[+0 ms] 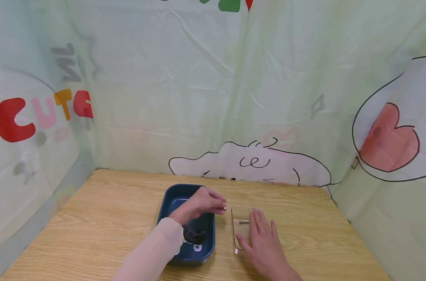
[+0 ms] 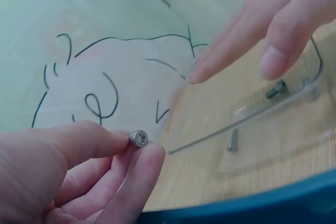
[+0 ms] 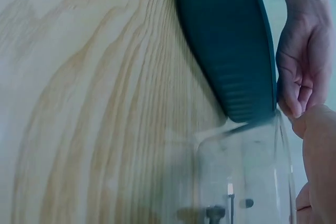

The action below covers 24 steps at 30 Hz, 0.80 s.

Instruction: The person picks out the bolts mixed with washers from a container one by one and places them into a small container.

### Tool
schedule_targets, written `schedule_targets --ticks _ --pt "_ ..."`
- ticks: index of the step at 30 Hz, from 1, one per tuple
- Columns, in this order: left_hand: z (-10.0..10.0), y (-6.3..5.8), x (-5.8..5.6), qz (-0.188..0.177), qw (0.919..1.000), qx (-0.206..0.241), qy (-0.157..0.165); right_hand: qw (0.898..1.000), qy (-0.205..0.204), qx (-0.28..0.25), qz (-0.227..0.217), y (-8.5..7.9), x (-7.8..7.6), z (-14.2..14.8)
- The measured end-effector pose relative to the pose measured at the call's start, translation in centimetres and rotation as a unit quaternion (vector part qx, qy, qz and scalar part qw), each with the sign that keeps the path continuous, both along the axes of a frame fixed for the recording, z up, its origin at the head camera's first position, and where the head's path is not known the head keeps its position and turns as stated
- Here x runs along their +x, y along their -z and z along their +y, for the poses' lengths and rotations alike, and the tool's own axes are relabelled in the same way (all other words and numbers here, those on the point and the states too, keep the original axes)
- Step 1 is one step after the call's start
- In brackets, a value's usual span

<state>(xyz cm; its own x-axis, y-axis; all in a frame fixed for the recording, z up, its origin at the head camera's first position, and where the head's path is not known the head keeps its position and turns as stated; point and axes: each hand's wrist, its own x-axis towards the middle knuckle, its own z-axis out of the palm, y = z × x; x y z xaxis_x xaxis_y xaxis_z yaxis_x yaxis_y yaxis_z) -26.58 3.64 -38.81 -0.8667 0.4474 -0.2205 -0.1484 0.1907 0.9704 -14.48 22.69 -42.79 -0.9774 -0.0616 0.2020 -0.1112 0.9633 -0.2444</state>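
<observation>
My left hand (image 1: 203, 201) is just past the right rim of a blue tray (image 1: 213, 242). Between thumb and fingertips it pinches a socket-head screw (image 2: 138, 138), whose hex recess faces the wrist camera. My right hand (image 1: 263, 248) lies with fairly straight fingers over the right part of a clear plastic box (image 1: 236, 234); whether it presses on the box I cannot tell. A screw (image 1: 244, 222) shows at the box, left of these fingers. The left wrist view also shows a dark short screw (image 2: 276, 88) there.
Inside the tray lie a black perforated piece (image 1: 190, 235) and a white ring-shaped piece (image 1: 197, 248), partly behind my left forearm. A wooden table (image 1: 104, 218) carries everything. Printed curtains (image 1: 157, 97) hang behind and at both sides.
</observation>
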Motion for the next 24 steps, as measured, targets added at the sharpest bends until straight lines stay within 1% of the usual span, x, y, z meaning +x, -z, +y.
schedule_targets --ticks 7,11,18,21,24 --pt "1.6 -0.2 0.4 -0.004 1.0 0.002 0.008 1.0 0.016 0.002 -0.021 0.3 0.2 0.9" --pt "2.4 -0.2 0.7 -0.007 0.9999 0.003 0.013 1.0 0.018 0.005 -0.015 0.6 0.3 1.2" --pt "3.6 0.3 1.0 0.002 0.9991 -0.023 0.037 1.0 0.019 0.004 0.011 1.0 0.5 1.7" --pt "4.1 0.4 1.2 -0.001 0.9989 -0.015 0.044 0.999 0.029 0.01 0.017 1.1 0.6 2.1" --pt "4.6 0.5 1.3 -0.007 0.9989 -0.004 0.047 0.999 0.039 0.015 0.003 1.1 0.7 2.5"
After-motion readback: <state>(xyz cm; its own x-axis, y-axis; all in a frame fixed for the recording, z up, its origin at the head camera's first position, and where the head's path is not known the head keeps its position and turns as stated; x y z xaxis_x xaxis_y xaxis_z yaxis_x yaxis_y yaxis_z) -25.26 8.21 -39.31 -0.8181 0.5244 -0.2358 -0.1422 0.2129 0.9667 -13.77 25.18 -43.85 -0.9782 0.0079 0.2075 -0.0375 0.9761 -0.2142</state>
